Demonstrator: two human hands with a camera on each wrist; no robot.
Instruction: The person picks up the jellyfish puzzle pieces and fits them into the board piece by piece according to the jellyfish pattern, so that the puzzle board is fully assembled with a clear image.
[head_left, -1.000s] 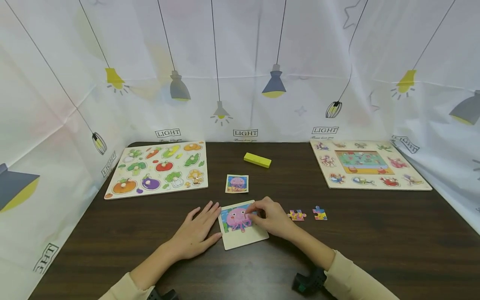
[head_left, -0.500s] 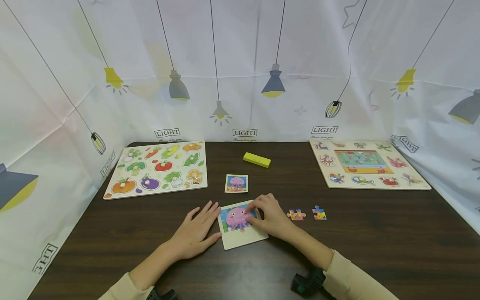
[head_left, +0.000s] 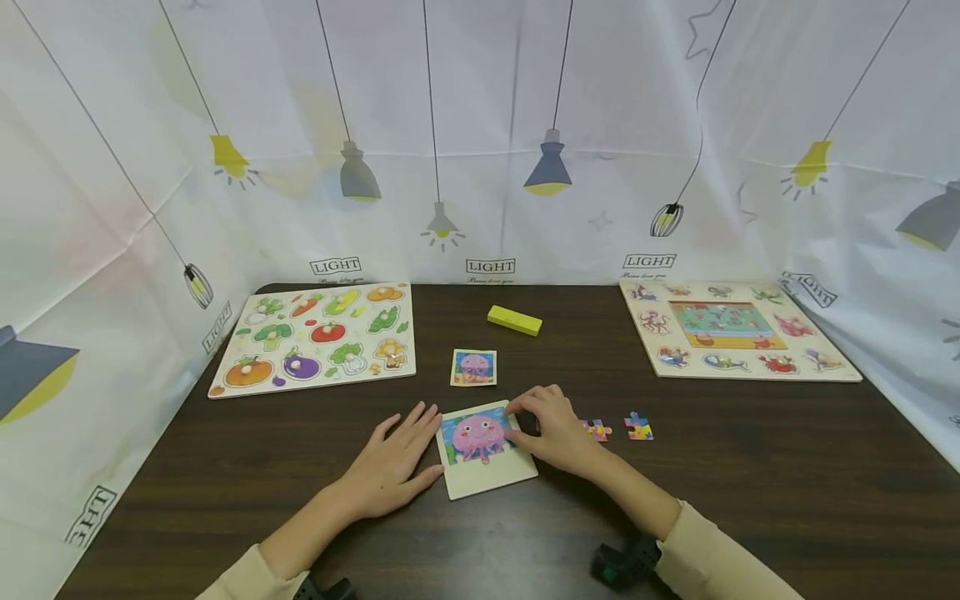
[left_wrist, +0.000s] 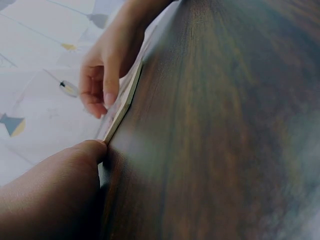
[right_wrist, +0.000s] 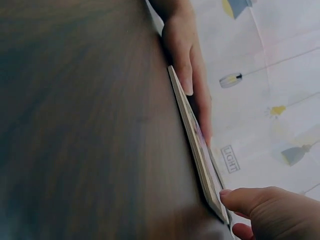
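A wooden jigsaw board [head_left: 489,481] with a pink tentacled sea creature [head_left: 478,435] pictured on it lies in front of the person. Along its left edge rests the left hand [head_left: 395,467], fingers straight, thumb touching the lower left side. The right hand [head_left: 553,432] is at the board's right edge, its thumb and forefinger bent over the picture's side and apart from each other; no loose piece shows between them. In the right wrist view the right thumb [right_wrist: 245,201] touches the board's edge [right_wrist: 192,142]. Jigsaw pieces [head_left: 600,430] lie partly hidden behind the right hand.
Another jigsaw piece [head_left: 639,426] lies further right. A small picture card [head_left: 474,367] sits beyond the board, with a yellow block [head_left: 514,320] behind it. A vegetable puzzle board [head_left: 322,340] stands back left, a sea-animal puzzle board [head_left: 735,330] back right. A printed curtain [head_left: 480,100] encloses the table.
The right hand has moved rightward from over the picture to the board's right edge, its thumb and forefinger spreading apart. The left hand and the board have stayed in place.
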